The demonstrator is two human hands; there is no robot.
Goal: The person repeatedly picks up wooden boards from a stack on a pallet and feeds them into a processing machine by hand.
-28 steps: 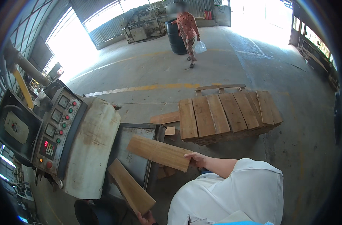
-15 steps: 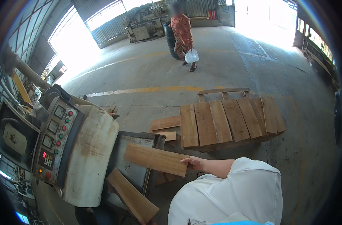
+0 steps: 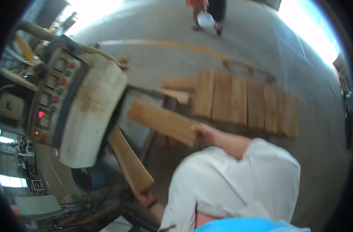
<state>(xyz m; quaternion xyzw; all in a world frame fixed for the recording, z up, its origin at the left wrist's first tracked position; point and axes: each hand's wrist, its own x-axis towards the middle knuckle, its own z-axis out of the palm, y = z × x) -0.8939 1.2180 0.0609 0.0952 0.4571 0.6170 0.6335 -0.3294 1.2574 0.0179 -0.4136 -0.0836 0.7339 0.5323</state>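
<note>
My right hand (image 3: 204, 132) is closed on the near end of a wooden board (image 3: 161, 120), whose far end lies over the grey metal table of a machine. A second wooden board (image 3: 131, 160) slants from the machine's white hood toward me. My left hand (image 3: 146, 197), with a dark band at the wrist, grips this board's near end from below; its fingers are partly hidden. The bare metal table (image 3: 139, 101) shows between and beyond the two boards. Motion blurs the picture.
The machine's white hood (image 3: 93, 104) and button panel (image 3: 54, 96) stand at the left. A stack of wooden boards (image 3: 238, 100) lies to the right, with loose pieces (image 3: 180, 83) beside it. A person (image 3: 199, 11) carrying a white bag walks farther off.
My left hand has come into view, gripping the near end of the left board. My right hand still holds its board. The whole view has shifted, and the person beyond has taken steps.
</note>
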